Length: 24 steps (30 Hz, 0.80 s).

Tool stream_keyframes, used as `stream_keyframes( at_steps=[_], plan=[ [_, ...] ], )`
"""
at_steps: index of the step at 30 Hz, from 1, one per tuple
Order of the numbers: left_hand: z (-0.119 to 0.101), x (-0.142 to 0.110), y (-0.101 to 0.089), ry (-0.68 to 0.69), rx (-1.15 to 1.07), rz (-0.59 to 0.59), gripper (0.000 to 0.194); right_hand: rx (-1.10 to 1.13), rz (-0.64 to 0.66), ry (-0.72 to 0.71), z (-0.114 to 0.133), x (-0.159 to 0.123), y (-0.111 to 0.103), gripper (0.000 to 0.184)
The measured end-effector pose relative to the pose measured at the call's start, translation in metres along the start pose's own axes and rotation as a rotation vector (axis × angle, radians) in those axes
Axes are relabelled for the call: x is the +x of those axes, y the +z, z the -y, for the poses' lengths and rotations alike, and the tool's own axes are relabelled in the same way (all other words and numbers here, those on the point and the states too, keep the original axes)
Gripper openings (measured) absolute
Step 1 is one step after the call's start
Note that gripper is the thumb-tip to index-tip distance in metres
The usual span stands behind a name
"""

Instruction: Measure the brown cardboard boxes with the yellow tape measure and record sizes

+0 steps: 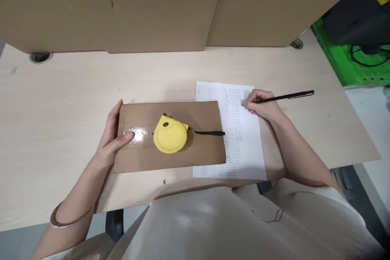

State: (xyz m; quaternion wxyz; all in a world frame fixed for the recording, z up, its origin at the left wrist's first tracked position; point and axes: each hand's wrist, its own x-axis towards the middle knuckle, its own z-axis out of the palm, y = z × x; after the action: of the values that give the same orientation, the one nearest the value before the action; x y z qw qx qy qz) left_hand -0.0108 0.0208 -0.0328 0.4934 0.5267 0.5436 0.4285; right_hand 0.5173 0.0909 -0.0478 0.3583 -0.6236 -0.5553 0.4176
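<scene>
My left hand [112, 138] grips the left end of a flat brown cardboard box [201, 146], thumb on top and fingers round the edge. On the box lies a yellow tape measure [171, 138] with a black wrist strap [210, 133] stretching to the right. The box covers the left part of a white printed sheet [243, 142]. Pinched in my right hand [263, 103] is a slim black pen [292, 95], its far end pointing right. That hand rests at the sheet's upper right edge; the pen's tip is hidden by the fingers.
Large cardboard panels [158, 12] stand along the back of the pale wooden table [67, 101]. Two cable holes sit near the back edge, one being the left grommet [41, 57]. Beyond the table's right edge is a green crate [344, 61] with a black cable and dark item.
</scene>
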Motion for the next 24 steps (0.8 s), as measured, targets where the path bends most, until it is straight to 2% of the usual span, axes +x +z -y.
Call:
stream_keyframes(
  at_steps=[5,12,24],
  plan=[
    [0.0008,-0.0001,0.0007,-0.003,0.002,-0.017,0.106,-0.026,-0.048,-0.003,-0.0042,0.0004,-0.0009,0.047],
    [-0.005,-0.0026,0.0045,-0.004,-0.024,-0.007,0.103,-0.049,-0.019,-0.018,-0.0038,0.0006,-0.0023,0.047],
    [0.0002,-0.0022,0.002,0.051,-0.046,0.009,0.097,-0.099,-0.028,-0.021,-0.0008,0.0007,-0.0014,0.039]
  ],
)
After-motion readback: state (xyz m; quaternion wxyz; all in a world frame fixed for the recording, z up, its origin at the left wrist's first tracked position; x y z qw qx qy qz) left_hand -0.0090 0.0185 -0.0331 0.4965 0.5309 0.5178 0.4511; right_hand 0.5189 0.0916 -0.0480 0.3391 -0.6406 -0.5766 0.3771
